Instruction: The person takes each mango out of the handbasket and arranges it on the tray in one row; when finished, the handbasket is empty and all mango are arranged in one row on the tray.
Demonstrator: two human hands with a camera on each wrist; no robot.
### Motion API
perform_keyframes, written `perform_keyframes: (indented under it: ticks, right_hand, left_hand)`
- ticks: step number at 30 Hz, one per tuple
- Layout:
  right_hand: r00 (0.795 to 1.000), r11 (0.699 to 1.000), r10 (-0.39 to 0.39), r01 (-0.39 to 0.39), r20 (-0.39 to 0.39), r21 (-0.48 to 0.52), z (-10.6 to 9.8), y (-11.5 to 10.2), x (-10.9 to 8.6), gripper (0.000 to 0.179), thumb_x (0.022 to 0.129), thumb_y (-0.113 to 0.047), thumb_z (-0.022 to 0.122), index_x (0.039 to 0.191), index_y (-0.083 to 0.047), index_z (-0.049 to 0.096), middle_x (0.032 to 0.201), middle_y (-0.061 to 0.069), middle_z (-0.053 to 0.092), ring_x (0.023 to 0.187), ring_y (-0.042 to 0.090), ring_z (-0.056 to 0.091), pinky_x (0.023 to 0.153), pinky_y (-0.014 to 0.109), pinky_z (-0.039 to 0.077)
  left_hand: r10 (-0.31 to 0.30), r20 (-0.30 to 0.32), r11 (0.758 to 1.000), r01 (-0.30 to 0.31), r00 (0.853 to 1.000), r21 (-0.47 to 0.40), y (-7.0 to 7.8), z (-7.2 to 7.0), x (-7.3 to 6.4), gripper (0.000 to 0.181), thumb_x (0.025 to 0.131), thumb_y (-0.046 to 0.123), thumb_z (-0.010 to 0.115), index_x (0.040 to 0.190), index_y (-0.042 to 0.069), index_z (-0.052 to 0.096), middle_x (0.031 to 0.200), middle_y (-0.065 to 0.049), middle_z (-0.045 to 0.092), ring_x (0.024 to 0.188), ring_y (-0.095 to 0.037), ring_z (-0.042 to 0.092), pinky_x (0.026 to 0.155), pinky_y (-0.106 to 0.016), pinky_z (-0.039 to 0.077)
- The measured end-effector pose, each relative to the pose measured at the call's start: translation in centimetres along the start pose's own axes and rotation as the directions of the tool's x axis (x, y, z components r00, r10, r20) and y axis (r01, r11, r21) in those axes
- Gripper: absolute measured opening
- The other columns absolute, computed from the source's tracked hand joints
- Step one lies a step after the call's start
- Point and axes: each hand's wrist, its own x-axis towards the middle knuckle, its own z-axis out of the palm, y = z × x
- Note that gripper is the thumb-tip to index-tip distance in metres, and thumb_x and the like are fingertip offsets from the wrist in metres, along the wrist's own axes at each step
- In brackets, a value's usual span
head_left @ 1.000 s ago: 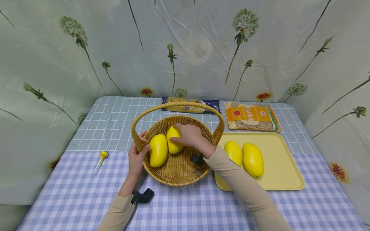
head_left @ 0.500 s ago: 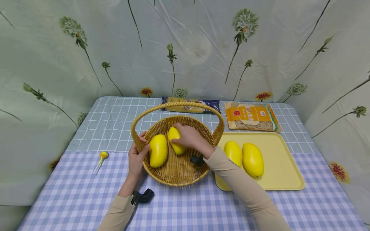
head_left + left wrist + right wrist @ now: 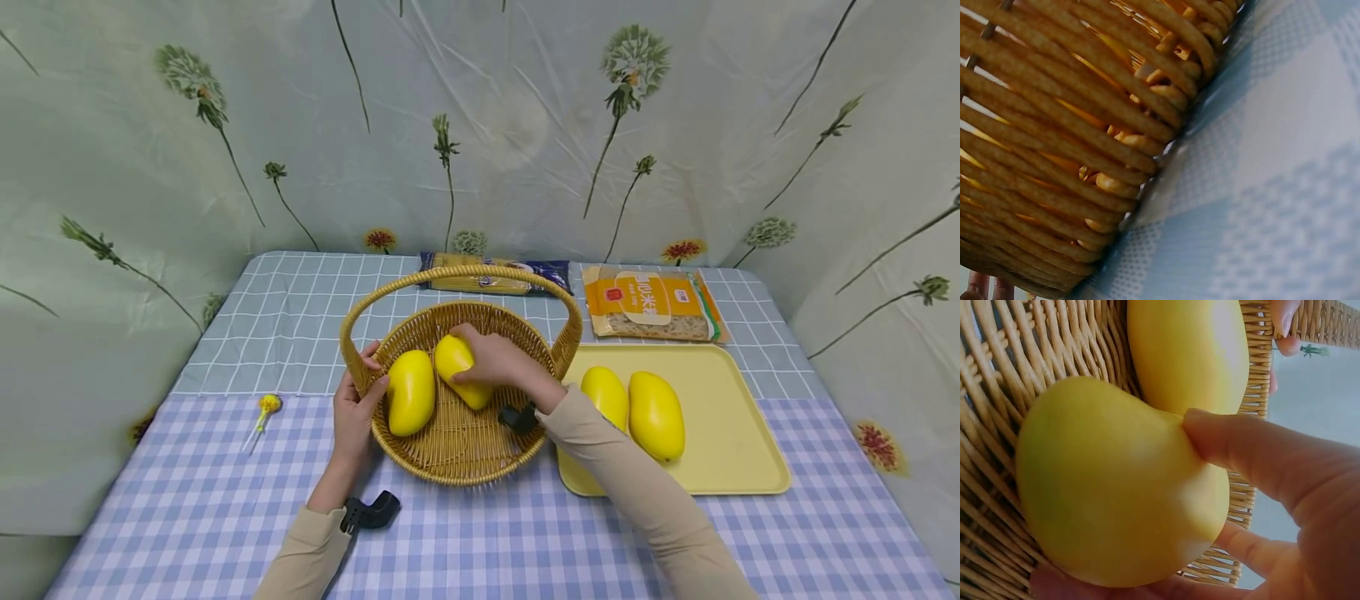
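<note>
A wicker basket [image 3: 450,454] with a tall arched handle stands on the checked cloth. Two yellow mangoes are in it. My right hand [image 3: 504,362] reaches in and grips the right-hand mango [image 3: 452,358], which lies slanted beside the other mango [image 3: 411,393]. From the right wrist view, the thumb [image 3: 1241,440] presses one side of the gripped mango [image 3: 1116,487] and fingers wrap its far side. At the basket's left, my left hand [image 3: 354,425] holds the rim near the handle's foot, thumb over the edge. The left wrist view is mostly woven basket side [image 3: 1072,131].
Right of the basket, a yellow tray [image 3: 735,433] bears two more mangoes [image 3: 656,417], one partly behind the right sleeve. Behind lie a pasta packet [image 3: 480,283] and an orange food bag [image 3: 652,304]. A yellow lollipop [image 3: 268,403] lies to the left.
The right hand has moved slightly right and toward the person. The mango in it has turned, its near end swinging right. The left hand and basket have stayed put.
</note>
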Motion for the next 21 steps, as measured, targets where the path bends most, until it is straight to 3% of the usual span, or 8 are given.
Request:
perform_keyframes:
  ticks: [10, 21]
  right_hand:
    - [1.0, 0.998, -0.02, 0.021, 0.015, -0.058, 0.1, -0.2, -0.7, 0.07, 0.082, -0.027, 0.075, 0.139, -0.014, 0.036, 0.105, 0.014, 0.062, 0.084, 0.024, 0.059, 0.07, 0.035, 0.048]
    - [1.0, 0.997, 0.024, -0.022, 0.02, -0.07, 0.1, -0.4, -1.6, 0.078, 0.079, -0.027, 0.078, 0.143, -0.018, 0.034, 0.12, 0.021, 0.052, 0.092, 0.03, 0.056, 0.073, 0.04, 0.048]
  left_hand:
    - [0.004, 0.001, 1.0, -0.004, 1.0, 0.008, 0.0, -0.1, 0.0, 0.023, 0.09, -0.008, 0.054, 0.106, -0.019, 0.041, 0.141, -0.024, 0.04, 0.132, -0.027, 0.034, 0.106, -0.027, 0.028]
    - [0.013, 0.005, 1.0, -0.013, 1.0, -0.003, -0.2, -0.1, 0.0, 0.025, 0.09, -0.008, 0.055, 0.106, -0.02, 0.04, 0.141, -0.026, 0.039, 0.132, -0.028, 0.034, 0.105, -0.027, 0.028]
